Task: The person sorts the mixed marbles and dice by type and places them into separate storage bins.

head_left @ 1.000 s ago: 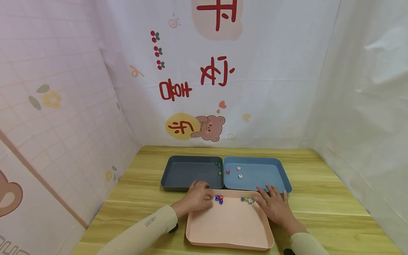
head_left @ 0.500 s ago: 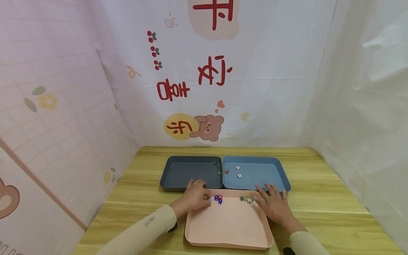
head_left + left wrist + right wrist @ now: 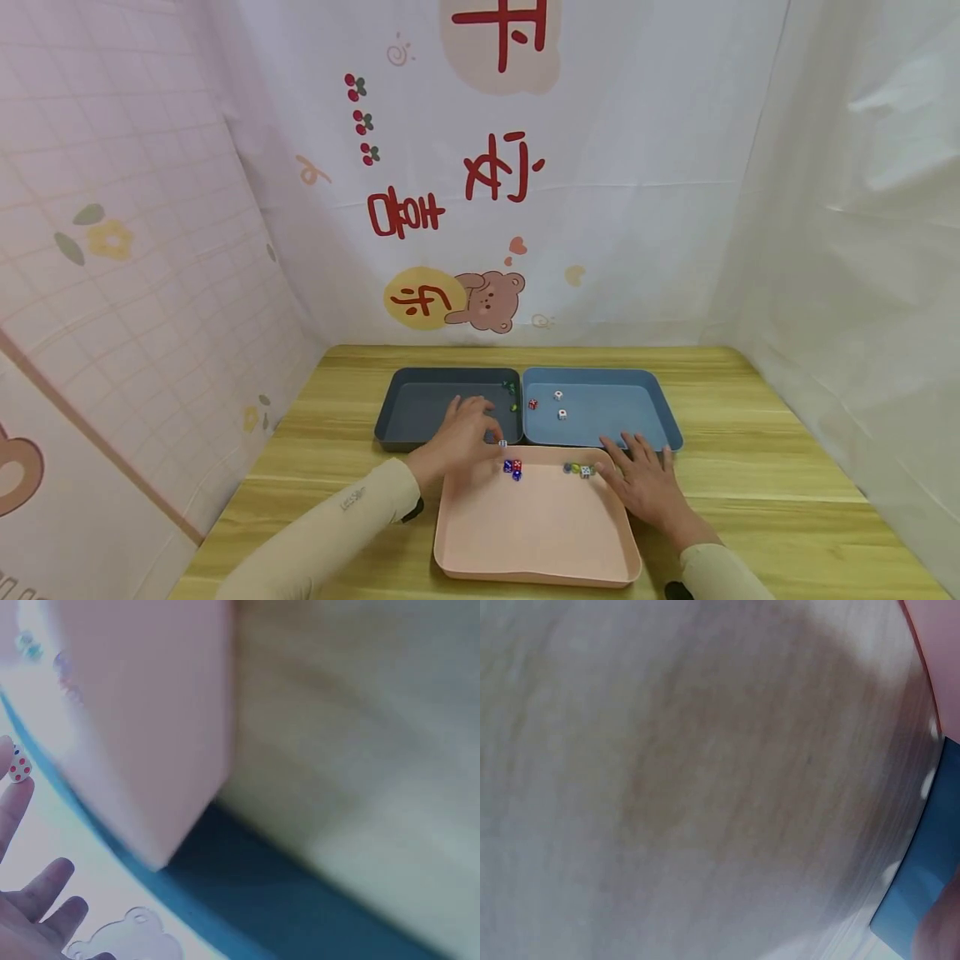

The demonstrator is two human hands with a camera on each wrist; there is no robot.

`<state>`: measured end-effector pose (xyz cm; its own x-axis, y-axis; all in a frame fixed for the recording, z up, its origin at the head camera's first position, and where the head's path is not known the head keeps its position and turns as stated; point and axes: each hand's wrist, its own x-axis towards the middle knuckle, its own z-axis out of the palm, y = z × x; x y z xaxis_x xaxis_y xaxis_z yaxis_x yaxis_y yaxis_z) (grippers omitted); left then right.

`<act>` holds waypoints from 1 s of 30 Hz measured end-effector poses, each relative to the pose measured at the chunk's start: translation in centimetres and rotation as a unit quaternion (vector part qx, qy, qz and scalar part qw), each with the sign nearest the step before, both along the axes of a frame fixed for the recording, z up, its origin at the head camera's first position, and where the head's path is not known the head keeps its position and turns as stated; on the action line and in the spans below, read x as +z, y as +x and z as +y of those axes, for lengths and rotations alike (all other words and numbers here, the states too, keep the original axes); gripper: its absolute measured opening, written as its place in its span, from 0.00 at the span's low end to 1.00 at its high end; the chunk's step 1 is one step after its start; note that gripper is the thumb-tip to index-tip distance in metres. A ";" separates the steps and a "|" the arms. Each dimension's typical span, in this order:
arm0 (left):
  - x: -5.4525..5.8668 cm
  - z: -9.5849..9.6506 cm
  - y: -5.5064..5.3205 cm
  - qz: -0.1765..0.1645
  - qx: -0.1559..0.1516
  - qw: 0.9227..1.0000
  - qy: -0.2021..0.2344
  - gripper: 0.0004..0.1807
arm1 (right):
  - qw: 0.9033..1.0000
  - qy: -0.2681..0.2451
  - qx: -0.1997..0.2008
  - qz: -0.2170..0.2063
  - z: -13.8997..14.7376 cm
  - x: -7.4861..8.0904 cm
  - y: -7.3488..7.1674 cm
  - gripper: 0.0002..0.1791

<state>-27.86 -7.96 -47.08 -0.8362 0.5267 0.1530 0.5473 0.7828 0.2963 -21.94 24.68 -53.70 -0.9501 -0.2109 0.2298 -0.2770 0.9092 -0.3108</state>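
Observation:
My left hand [image 3: 461,437] pinches a white die [image 3: 20,769] with red and blue dots between thumb and finger; its other fingers are spread. It hangs above the seam between the pink tray [image 3: 536,533] and the dark grey-blue tray [image 3: 427,408]. Beneath it in the pink tray lie two blue dice [image 3: 507,466] and a red die [image 3: 517,464]. My right hand [image 3: 647,483] lies with fingers extended over the pink tray's right corner and the light blue tray's [image 3: 622,404] near rim. Beside its thumb are a white die [image 3: 586,472] and a few small glassy marbles [image 3: 575,468].
Small green pieces [image 3: 512,388] lie along the dark tray's right wall. In the light blue tray sit two white dice [image 3: 562,414] and a red die [image 3: 533,404]. A wooden table [image 3: 750,467] bears all the trays, and a printed white curtain [image 3: 637,208] stands behind.
My left hand has lifted the white die from the pink tray and moved it forward, up over the dark tray's near edge. My right hand has stayed in place.

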 end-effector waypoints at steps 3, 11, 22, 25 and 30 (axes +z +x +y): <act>1.4 1.1 -0.9 0.007 0.006 1.000 -0.002 0.06 | 1.000 -0.001 -0.001 -0.002 0.2 -0.1 0.0 0.32; 3.8 5.3 -3.6 0.013 0.028 0.999 -0.011 0.07 | 1.000 0.002 -0.006 -0.004 0.3 0.1 0.0 0.32; 2.6 10.1 -7.5 0.025 0.086 0.996 -0.002 0.08 | 1.000 0.001 -0.013 -0.018 0.3 0.2 -0.1 0.32; 1.8 10.8 -8.3 0.032 0.106 0.994 -0.004 0.08 | 1.000 -0.003 -0.011 -0.022 0.2 0.3 -0.1 0.32; 0.3 11.5 -9.1 0.037 0.131 0.991 -0.020 0.08 | 1.000 -0.004 -0.011 -0.026 0.1 0.3 -0.2 0.33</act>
<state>-36.97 3.53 -46.75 -0.9320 0.3007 0.2025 0.3437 0.9106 0.2293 -22.12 24.73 -53.43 -0.9650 -0.1887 0.1820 -0.2408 0.9123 -0.3312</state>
